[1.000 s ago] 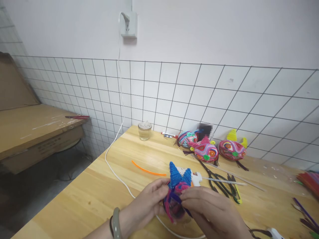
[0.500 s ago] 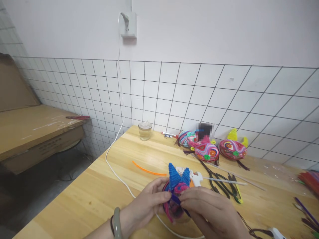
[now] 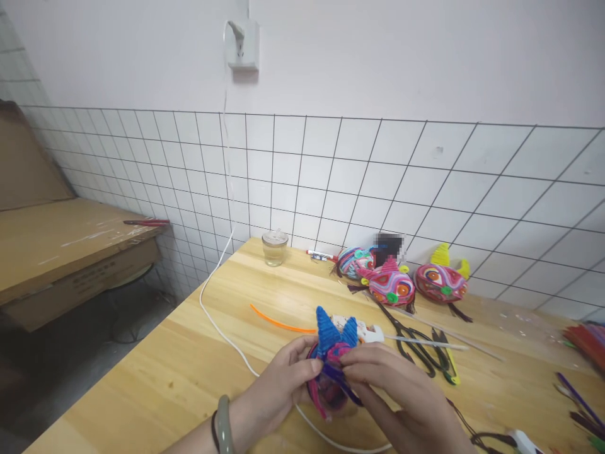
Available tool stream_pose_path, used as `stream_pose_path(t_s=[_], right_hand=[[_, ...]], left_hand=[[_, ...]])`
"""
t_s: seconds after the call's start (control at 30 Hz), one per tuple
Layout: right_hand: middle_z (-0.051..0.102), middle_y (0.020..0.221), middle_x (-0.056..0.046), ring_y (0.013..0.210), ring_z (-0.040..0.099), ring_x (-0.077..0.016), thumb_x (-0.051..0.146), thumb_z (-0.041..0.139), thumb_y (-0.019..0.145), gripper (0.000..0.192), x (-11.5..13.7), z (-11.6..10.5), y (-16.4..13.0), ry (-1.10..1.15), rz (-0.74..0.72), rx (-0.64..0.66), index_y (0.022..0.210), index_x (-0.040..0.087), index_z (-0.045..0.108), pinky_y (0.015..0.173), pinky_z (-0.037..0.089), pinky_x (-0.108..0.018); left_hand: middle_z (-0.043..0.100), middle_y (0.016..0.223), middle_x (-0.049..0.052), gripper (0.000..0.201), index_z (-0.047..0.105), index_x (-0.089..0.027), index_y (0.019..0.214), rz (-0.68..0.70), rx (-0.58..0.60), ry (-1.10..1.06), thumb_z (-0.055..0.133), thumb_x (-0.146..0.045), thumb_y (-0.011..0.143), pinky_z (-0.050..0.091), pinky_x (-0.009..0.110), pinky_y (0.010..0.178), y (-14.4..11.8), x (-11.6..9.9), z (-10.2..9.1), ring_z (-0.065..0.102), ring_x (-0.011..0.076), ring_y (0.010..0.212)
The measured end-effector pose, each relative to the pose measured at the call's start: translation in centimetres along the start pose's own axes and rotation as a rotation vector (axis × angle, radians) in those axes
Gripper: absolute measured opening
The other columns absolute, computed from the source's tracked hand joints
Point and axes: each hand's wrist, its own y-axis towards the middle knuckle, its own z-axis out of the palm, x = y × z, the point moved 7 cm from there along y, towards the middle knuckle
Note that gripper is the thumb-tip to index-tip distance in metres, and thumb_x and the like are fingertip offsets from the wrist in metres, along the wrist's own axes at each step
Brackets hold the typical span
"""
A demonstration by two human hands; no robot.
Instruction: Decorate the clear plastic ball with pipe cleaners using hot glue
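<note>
Low in the middle of the head view, a round animal-head figure [image 3: 321, 388] is wound with pink and purple pipe cleaner and has two blue ears [image 3: 329, 334]. My left hand [image 3: 290, 372] is closed around its left side, thumb on the front. A dark purple pipe cleaner [image 3: 338, 376] crosses the front, bare and see-through below. Fingers of my right hand [image 3: 397, 391] pinch at this pipe cleaner from the right; fingertips partly hide the contact. Behind the figure lies a white glue gun [image 3: 373, 333], mostly covered, with a pale glue stick [image 3: 425, 342] reaching right.
Black scissors [image 3: 411, 340] and yellow-handled cutters [image 3: 447, 356] lie to the right. Finished-looking figures [image 3: 442, 282] and a lidded glass [image 3: 275, 249] stand along the wall. An orange pipe cleaner [image 3: 281, 323] and a white cable [image 3: 231, 343] lie left. Red pipe cleaners [image 3: 586, 343] are far right.
The figure has shifted and tilted slightly left in my left hand. More of the dark purple pipe cleaner shows, its end sticking out below my right fingers.
</note>
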Motion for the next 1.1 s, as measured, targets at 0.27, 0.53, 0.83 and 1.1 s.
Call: stream_pose_path(t_s=[0.27, 0.53, 0.83, 1.1], right_hand=[[0.068, 0.097, -0.006, 0.093, 0.065, -0.0173, 0.009, 0.055, 0.087, 0.017, -1.6, -1.8, -0.4, -0.027, 0.195, -0.171, 0.093, 0.023, 0.063, 0.082, 0.053, -0.026], [0.064, 0.075, -0.008, 0.067, 0.057, -0.0162, 0.001, 0.057, 0.080, 0.020, 2.0, -0.5, 0.8, -0.217, -0.152, -0.095, 0.093, 0.013, 0.067, 0.057, 0.050, -0.028], [0.067, 0.073, -0.007, 0.065, 0.059, -0.0162, 0.003, 0.056, 0.081, 0.019, 2.6, -0.4, 0.7, -0.282, -0.206, -0.107, 0.092, 0.015, 0.064, 0.057, 0.051, -0.028], [0.063, 0.077, -0.008, 0.065, 0.054, -0.0170, 0.005, 0.054, 0.085, 0.021, 1.0, -0.2, 0.1, -0.263, -0.054, -0.095, 0.103, 0.012, 0.062, 0.055, 0.047, -0.030]], left_hand=[[0.069, 0.108, 0.015, 0.033, 0.064, -0.011, 0.113, 0.020, 0.096, -0.117, 0.055, -0.024, 0.084, 0.050, 0.036, 0.083, 0.1, -0.3, 0.2, 0.066, 0.0219, 0.093], [0.073, 0.094, 0.014, 0.031, 0.068, -0.011, 0.103, 0.036, 0.099, -0.162, 0.051, -0.030, 0.086, 0.052, 0.033, 0.071, 0.0, -0.9, 0.6, 0.067, 0.0218, 0.080], [0.072, 0.093, 0.014, 0.034, 0.068, -0.010, 0.103, 0.102, 0.044, -0.084, 0.064, -0.033, 0.078, 0.051, 0.030, 0.071, -0.1, -1.8, 0.5, 0.066, 0.0222, 0.083], [0.069, 0.109, 0.012, 0.041, 0.065, -0.018, 0.110, 0.116, -0.007, -0.005, 0.073, -0.029, 0.071, 0.049, 0.034, 0.081, -0.2, -1.3, -0.1, 0.063, 0.0232, 0.094]])
